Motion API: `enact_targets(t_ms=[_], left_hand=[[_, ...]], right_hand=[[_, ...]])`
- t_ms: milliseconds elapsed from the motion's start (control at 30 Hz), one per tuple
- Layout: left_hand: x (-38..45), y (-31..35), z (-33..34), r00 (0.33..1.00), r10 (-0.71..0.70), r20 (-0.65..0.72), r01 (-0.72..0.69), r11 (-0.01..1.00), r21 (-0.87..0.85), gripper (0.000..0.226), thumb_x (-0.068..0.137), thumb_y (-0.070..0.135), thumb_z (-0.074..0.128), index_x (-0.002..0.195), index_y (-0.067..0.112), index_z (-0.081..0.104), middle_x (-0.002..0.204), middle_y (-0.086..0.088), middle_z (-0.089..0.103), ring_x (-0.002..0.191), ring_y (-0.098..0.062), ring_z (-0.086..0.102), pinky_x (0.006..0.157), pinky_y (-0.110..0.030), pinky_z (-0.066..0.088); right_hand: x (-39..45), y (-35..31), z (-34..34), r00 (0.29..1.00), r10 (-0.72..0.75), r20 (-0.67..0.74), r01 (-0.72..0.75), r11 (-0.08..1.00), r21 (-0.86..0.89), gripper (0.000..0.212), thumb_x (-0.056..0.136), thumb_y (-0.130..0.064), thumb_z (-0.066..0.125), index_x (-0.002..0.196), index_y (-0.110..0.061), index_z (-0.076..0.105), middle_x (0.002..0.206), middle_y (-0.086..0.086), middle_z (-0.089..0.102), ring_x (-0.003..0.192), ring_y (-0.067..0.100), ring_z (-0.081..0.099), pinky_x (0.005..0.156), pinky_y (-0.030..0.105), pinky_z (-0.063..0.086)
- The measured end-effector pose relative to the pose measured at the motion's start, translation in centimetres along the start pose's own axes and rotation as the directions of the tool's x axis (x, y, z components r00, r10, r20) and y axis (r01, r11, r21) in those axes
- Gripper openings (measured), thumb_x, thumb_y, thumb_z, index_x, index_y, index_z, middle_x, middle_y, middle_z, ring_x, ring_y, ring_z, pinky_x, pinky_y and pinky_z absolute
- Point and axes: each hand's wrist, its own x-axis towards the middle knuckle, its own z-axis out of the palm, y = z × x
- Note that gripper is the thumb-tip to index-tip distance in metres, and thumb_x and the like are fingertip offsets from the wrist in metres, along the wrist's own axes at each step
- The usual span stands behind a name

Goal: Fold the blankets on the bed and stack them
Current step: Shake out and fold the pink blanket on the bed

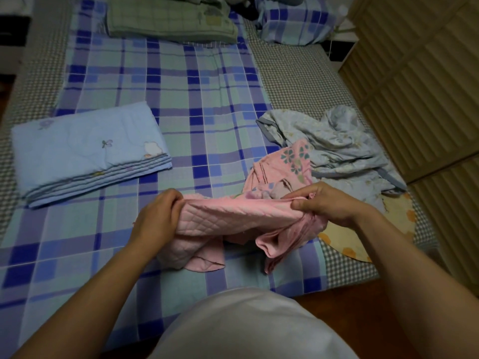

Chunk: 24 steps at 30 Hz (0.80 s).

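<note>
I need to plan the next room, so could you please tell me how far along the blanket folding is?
Done: the light blue blanket lies folded on the left of the bed. In hand: the left hand and right hand grip the pink blanket, bunched, not yet folded. Left: the crumpled pale floral blanket on the right, then stacking. A green folded blanket sits apart at the head.

Bare plaid sheet (181, 99) lies open between folded blue blanket (85, 151) and crumpled blanket (334, 141).
</note>
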Motion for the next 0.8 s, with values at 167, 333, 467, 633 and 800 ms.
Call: enact_targets(t_ms=[167,333,467,633,800], left_hand=[[1.7,-0.3,-0.9,0.979,0.024,0.204,0.004,0.99,-0.138,0.01,0.097,0.023,0.06,0.088,0.027,0.06,0.087,0.009,0.066,0.079,-0.011,0.06,0.069,-0.029,0.045],[1.6,0.2,-2.0,0.946,0.056,0.32,0.023,0.971,-0.238,0.011,0.096,0.023,0.064,0.086,0.028,0.064,0.089,0.017,0.065,0.081,-0.002,0.06,0.071,-0.016,0.045],[1.2,1.7,-2.2,0.925,0.089,0.368,0.059,0.926,-0.372,0.012,0.096,0.021,0.063,0.088,0.029,0.064,0.086,0.01,0.067,0.08,-0.007,0.059,0.08,-0.03,0.047],[0.4,7.6,-0.7,0.897,0.235,0.374,-0.029,0.876,-0.481,0.014,0.097,0.019,0.061,0.084,0.024,0.062,0.083,0.014,0.064,0.078,-0.001,0.055,0.077,-0.023,0.045],[1.4,11.6,0.0,0.871,0.315,0.377,-0.045,0.815,-0.577,0.008,0.093,0.019,0.065,0.086,0.022,0.068,0.085,0.001,0.068,0.084,-0.021,0.063,0.083,-0.041,0.051]], right_hand=[[0.6,0.8,0.7,0.997,-0.014,-0.071,0.017,0.999,0.038,0.013,0.088,-0.014,0.068,0.093,-0.008,0.079,0.09,0.005,0.076,0.079,0.01,0.066,0.074,0.023,0.053],[1.1,1.2,0.0,0.963,-0.085,-0.255,0.038,0.982,-0.185,0.015,0.093,-0.014,0.068,0.079,-0.015,0.074,0.076,-0.005,0.066,0.072,0.004,0.054,0.073,0.028,0.043],[1.5,0.7,-0.2,0.907,-0.196,-0.372,0.048,0.928,-0.37,0.027,0.096,-0.015,0.063,0.071,-0.025,0.062,0.066,-0.013,0.057,0.061,-0.006,0.049,0.068,0.028,0.038],[0.7,-3.4,2.2,0.886,-0.376,-0.27,0.231,0.864,-0.447,0.015,0.095,-0.012,0.064,0.093,-0.026,0.069,0.081,-0.021,0.064,0.074,-0.01,0.057,0.073,0.016,0.042],[0.5,-5.0,7.3,0.954,-0.263,0.143,0.293,0.716,-0.633,0.058,0.081,-0.048,0.076,0.135,-0.038,0.056,0.079,-0.033,0.056,0.069,-0.004,0.056,0.072,0.016,0.045]])
